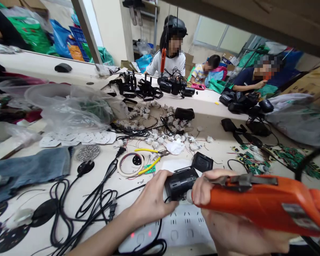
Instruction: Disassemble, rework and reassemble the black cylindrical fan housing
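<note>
My left hand [152, 199] is wrapped round a black plastic housing [180, 182] with a cord, low in the middle of the view. An orange electric screwdriver [245, 199] lies in the grip of my right hand [206, 188], pointing left. Its tip meets the right side of the housing, partly covered by my fingers. Just behind the housing sits a square black part [202, 162]. Below both hands is a white power strip [176, 227] with two red lights. Yellow-handled pliers [152, 163] and a roll of tape [122, 166] lie beyond my left hand.
Black cables [96, 199] coil at the left, near a dish of screws [88, 153]. Small white motors [156, 137] are scattered mid-table, with green circuit boards [296, 160] at the right. Several people sit across the table; an orange tool [163, 61] hangs before one.
</note>
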`<act>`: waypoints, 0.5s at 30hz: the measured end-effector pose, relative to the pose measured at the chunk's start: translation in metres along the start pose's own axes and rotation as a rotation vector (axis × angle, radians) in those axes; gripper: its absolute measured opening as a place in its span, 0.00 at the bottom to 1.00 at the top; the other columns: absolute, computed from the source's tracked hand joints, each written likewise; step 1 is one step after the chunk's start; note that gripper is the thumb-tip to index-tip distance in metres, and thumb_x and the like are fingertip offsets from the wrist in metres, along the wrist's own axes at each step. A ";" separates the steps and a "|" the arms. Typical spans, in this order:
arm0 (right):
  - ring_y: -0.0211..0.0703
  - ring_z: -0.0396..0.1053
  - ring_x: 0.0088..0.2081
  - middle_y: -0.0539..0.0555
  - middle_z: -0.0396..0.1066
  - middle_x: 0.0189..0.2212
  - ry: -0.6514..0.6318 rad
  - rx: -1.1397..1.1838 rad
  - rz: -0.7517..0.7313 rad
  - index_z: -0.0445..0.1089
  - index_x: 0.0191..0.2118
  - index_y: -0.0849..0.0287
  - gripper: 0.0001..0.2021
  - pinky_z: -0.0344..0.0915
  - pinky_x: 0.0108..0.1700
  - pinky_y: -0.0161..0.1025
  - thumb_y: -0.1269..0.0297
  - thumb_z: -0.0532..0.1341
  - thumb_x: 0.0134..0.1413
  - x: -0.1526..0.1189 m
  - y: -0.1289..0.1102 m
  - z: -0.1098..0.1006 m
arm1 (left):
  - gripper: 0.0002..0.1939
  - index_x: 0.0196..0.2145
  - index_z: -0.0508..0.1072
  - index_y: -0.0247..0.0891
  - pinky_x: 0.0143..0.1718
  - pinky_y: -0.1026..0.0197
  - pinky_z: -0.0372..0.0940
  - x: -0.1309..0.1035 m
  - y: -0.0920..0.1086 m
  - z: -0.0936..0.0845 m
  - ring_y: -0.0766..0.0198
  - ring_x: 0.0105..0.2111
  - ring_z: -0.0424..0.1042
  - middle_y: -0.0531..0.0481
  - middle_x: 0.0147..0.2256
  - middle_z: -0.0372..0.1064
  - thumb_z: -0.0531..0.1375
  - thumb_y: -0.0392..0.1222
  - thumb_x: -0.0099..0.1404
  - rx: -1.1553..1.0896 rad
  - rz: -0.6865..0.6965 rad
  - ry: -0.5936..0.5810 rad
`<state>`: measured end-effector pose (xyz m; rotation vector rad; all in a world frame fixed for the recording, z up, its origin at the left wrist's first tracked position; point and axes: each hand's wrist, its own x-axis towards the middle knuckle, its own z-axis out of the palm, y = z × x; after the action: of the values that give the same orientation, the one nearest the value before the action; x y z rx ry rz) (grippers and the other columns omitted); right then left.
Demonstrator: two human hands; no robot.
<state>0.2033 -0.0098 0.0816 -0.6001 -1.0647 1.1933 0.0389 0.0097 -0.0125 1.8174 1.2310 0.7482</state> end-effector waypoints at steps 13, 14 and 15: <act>0.47 0.69 0.29 0.54 0.74 0.26 -0.126 -0.094 0.063 0.76 0.46 0.54 0.18 0.68 0.34 0.42 0.46 0.61 0.62 -0.012 0.003 -0.005 | 0.23 0.42 0.61 0.40 0.39 0.54 0.63 0.005 0.007 0.007 0.52 0.39 0.69 0.46 0.39 0.66 0.65 0.47 0.52 0.053 -0.062 -0.025; 0.47 0.70 0.30 0.54 0.74 0.27 -0.150 -0.095 0.084 0.76 0.47 0.54 0.17 0.67 0.35 0.42 0.48 0.62 0.62 -0.012 0.003 -0.007 | 0.24 0.42 0.61 0.40 0.39 0.54 0.63 0.005 0.007 0.007 0.52 0.40 0.69 0.46 0.40 0.67 0.65 0.47 0.51 0.048 -0.077 -0.024; 0.47 0.70 0.30 0.54 0.74 0.28 -0.161 -0.088 0.100 0.76 0.47 0.53 0.16 0.67 0.35 0.41 0.48 0.62 0.63 -0.012 0.004 -0.009 | 0.25 0.43 0.61 0.40 0.39 0.53 0.63 0.005 0.007 0.007 0.52 0.40 0.69 0.45 0.40 0.67 0.66 0.47 0.51 0.046 -0.094 -0.021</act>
<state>0.2098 -0.0189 0.0699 -0.6399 -1.2401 1.3041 0.0500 0.0113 -0.0095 1.7868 1.3195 0.6518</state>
